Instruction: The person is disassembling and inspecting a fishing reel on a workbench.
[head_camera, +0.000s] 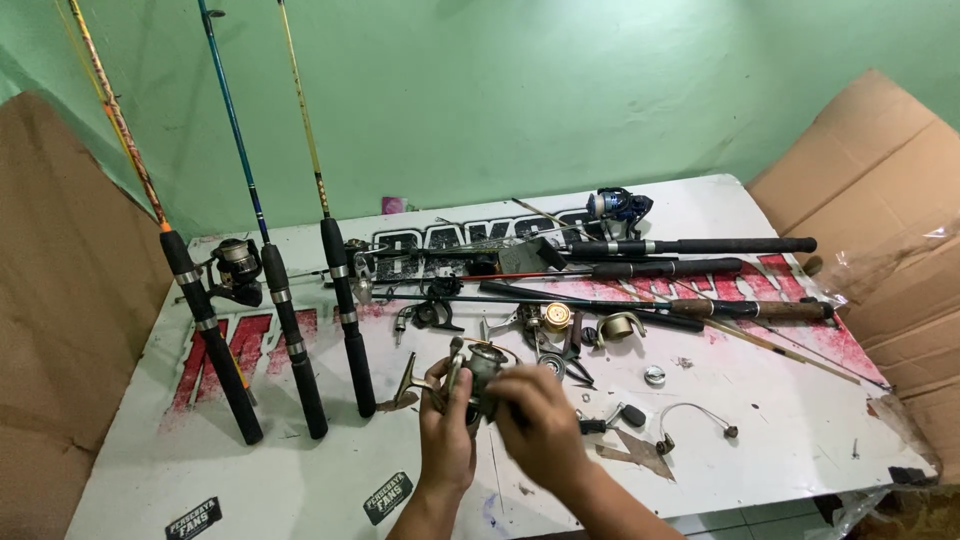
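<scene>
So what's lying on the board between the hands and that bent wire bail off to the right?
In the head view, between the right hand and the wire bail lies a small crank handle with a dark knob, on the white board.

Dull grey metal on the reel body (483, 368), worn matt. Matt black foam, perhaps rubber, on the rod grips (290, 340), banded with shiny metal rings. Glossy printed bench (800, 430), scuffed. Rough brown cardboard (880, 180) alongside.
</scene>
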